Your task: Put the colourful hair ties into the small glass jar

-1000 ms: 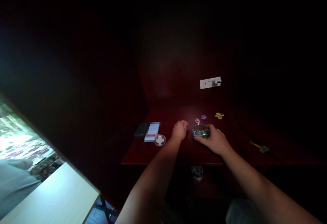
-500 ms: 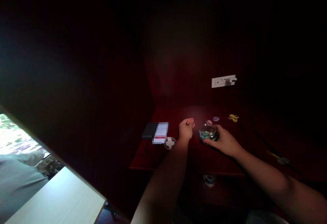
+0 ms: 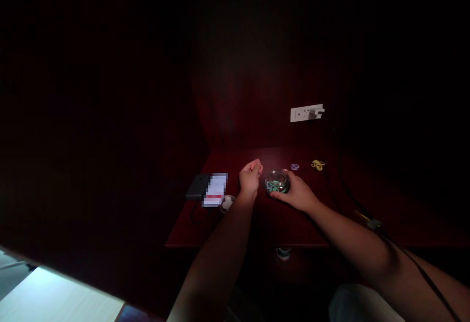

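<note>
My right hand (image 3: 296, 192) is wrapped around the side of a clear round jar (image 3: 272, 175), which has green and dark rubber bands (image 3: 275, 186) inside. The jar is over the dark red desk. To its left, my left hand (image 3: 249, 179) is closed, with pink rubber bands (image 3: 260, 167) showing at the fingertips. Just behind the jar, a small pink bunch (image 3: 285, 170) is mostly hidden by my right hand. Farther back lie purple rubber bands (image 3: 294, 167) and a pile of yellow rubber bands (image 3: 317, 165). A round clear lid (image 3: 227, 204) with a pale centre sits beside my left forearm.
A phone with a lit, blurred screen (image 3: 216, 189) and a black box (image 3: 197, 187) are at the desk's left side. A socket plate (image 3: 303, 113) with a plug is on the back wall. A dark cable (image 3: 354, 197) runs down the right, across my forearm.
The view has swung to the right, so everything appears farther left. My left hand still holds the pink bands, and my right hand still grips the jar.
</note>
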`<state>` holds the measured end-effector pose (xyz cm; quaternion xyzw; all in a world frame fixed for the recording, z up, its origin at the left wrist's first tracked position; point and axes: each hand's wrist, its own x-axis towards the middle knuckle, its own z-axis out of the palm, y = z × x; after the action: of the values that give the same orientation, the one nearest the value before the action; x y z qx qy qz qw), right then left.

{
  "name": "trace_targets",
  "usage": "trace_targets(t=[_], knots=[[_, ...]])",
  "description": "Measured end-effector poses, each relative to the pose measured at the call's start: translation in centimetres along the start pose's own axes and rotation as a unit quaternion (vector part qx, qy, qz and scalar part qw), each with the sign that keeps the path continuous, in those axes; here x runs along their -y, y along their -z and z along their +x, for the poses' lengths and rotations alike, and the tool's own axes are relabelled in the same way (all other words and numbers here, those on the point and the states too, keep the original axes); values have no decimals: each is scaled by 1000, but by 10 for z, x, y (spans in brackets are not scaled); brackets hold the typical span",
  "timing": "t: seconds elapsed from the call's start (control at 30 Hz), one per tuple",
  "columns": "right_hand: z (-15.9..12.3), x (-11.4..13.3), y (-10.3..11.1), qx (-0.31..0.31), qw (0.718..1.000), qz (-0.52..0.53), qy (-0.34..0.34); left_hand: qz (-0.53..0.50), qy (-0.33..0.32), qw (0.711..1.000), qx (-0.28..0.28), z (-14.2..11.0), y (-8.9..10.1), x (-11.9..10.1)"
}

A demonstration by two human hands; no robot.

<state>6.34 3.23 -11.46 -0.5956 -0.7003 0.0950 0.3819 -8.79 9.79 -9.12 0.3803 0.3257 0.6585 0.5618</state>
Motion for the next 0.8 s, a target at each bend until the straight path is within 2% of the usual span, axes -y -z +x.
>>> trace_targets(t=[0.17,0.27,0.4,0.5,0.6,0.8], knots=[[-1,4,3,16,1000,-6,-3,68,3,997,36,-3,-9,-16],[-2,5,4,15,1000,-7,-7,128,34,987,94,0,-10,-32],[-2,5,4,13,1000,0,-11,220,91,950,203,8,-12,-55],[-3,6,5,14,1000,0,-9,289,113,914,261,14,-17,-67],[-4,7,6,13,1000,5,-11,339,138,883,294,18,-25,-74],[-6,10,9,15,999,25,-16,370,176,854,321,22,-37,-78]])
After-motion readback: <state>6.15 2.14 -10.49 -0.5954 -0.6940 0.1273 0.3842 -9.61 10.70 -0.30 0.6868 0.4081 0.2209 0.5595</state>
